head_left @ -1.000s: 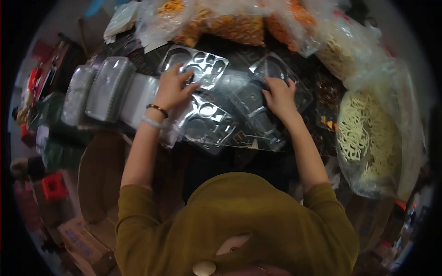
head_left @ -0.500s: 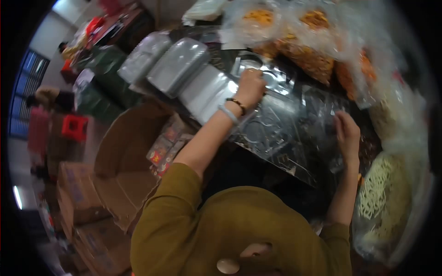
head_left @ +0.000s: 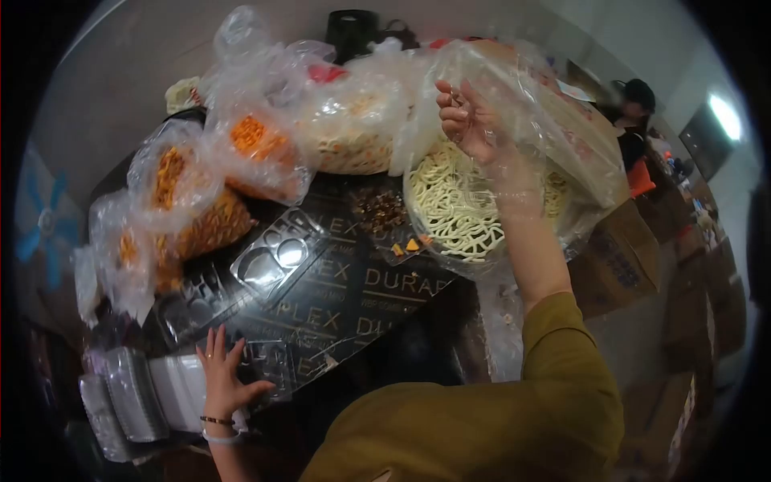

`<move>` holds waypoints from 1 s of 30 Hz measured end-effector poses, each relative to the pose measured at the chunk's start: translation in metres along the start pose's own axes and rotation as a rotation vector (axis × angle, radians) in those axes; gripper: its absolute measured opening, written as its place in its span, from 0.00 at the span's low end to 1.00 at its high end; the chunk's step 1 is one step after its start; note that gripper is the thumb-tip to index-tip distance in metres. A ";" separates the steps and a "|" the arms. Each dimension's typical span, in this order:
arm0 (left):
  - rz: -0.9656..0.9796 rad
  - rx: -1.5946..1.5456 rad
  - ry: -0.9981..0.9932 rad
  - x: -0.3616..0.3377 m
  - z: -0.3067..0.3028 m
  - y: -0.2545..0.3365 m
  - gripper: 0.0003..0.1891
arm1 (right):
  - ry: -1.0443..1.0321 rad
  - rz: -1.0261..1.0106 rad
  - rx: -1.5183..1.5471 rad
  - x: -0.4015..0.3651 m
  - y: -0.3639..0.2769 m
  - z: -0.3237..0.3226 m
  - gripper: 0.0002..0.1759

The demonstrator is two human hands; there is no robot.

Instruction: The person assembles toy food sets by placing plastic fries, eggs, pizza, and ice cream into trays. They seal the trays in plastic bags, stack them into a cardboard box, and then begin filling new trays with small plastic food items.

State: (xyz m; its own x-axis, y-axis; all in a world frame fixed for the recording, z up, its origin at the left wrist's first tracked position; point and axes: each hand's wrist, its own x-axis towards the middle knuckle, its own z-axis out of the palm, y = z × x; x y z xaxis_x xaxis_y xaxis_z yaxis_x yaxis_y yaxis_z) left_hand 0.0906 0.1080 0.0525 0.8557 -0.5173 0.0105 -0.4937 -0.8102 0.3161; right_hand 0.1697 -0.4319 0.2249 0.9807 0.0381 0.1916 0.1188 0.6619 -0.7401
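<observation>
My left hand [head_left: 225,373] hovers with fingers spread beside a stack of clear plastic trays [head_left: 178,392] at the lower left; it holds nothing. My right hand [head_left: 474,128] is raised at the mouth of a large clear bag [head_left: 566,145] of pale noodle-like strips [head_left: 454,201]. Its fingers are curled in, and whatever they hold I cannot make out. Part of that forearm shows through the thin plastic. A clear moulded tray [head_left: 277,251] with round compartments lies on the dark board [head_left: 321,281]. Another such tray [head_left: 189,309] lies to its left.
Tied bags of orange snacks [head_left: 265,153] and a bag of pale mixed pieces [head_left: 353,128] line the board's far side. Small brown pieces [head_left: 381,210] lie near the noodle-like strips. Cardboard boxes [head_left: 614,265] stand at right. A person [head_left: 636,112] is in the background.
The view has swung to the right. My right hand has gone from above the board to the bag of pale strips. My left hand has left the moulded tray and spread its fingers.
</observation>
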 end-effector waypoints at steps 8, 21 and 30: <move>-0.168 -0.026 0.081 0.009 0.025 -0.021 0.37 | 0.506 -0.534 -0.438 -0.044 -0.175 -0.043 0.13; -0.417 -0.105 -0.036 0.024 -0.025 0.062 0.35 | 0.975 -0.817 -0.560 -0.131 -0.287 -0.114 0.05; -0.289 -0.066 -0.017 0.009 -0.024 0.066 0.40 | 1.128 -0.866 -0.634 -0.151 -0.296 -0.110 0.06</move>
State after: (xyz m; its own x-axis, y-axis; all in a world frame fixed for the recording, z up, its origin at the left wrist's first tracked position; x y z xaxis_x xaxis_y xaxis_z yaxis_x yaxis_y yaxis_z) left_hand 0.0700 0.0567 0.0963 0.9564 -0.2725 -0.1050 -0.2179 -0.9053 0.3646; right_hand 0.0033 -0.7159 0.3444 0.1508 -0.9291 0.3378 0.4484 -0.2403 -0.8609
